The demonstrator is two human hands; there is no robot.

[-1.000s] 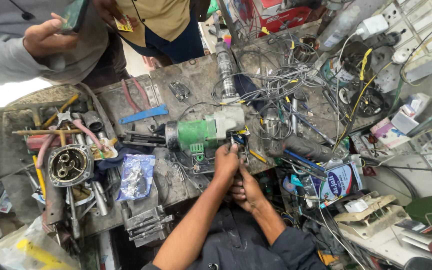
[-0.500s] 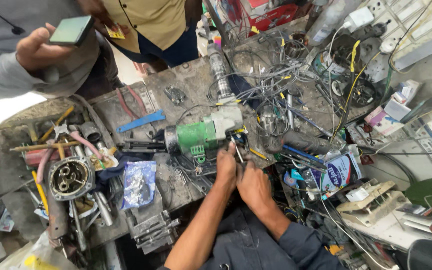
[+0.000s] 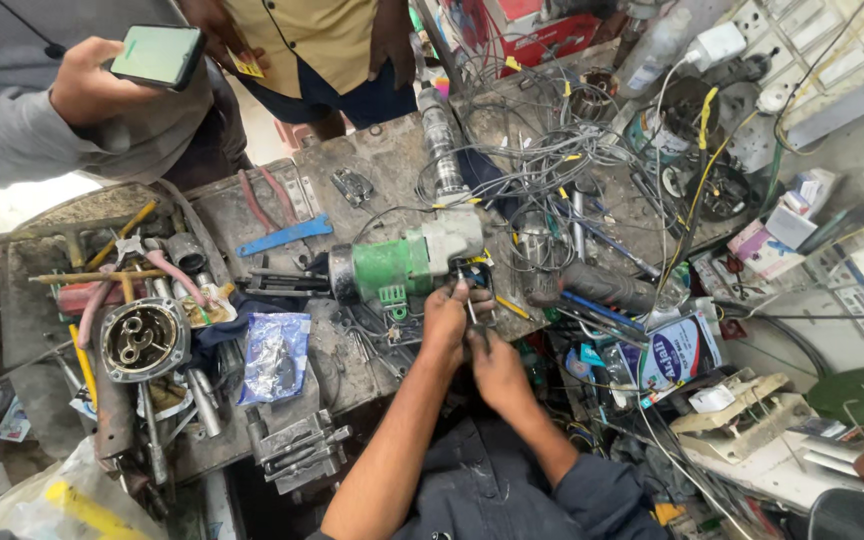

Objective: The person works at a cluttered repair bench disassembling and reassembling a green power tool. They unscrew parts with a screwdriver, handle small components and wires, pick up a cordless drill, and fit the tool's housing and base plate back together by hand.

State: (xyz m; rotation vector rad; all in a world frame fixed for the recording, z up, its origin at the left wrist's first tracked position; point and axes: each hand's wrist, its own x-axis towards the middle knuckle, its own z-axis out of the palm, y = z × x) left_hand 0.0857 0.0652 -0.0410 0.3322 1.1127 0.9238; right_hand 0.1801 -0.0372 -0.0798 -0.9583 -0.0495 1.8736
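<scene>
Tangled wires (image 3: 542, 160) crowd the table (image 3: 392, 165) right of the green power tool (image 3: 402, 265), blocking passage there. A bare patch lies behind the tool. Pliers (image 3: 267, 195), a blue wrench (image 3: 282, 236) and pipes (image 3: 162, 285) clutter the left.

A single head camera looks steeply down, close over the cluttered workbench (image 3: 372, 170)

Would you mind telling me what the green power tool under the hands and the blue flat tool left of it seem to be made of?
The green power tool: the body looks like moulded plastic, matte green with grime; its pale front end looks like cast metal, dull grey. The blue flat tool: probably painted or coated metal, given its thin flat shape and even blue; plastic cannot be ruled out. Both the left hand and right hand work at the tool's front end.
</scene>
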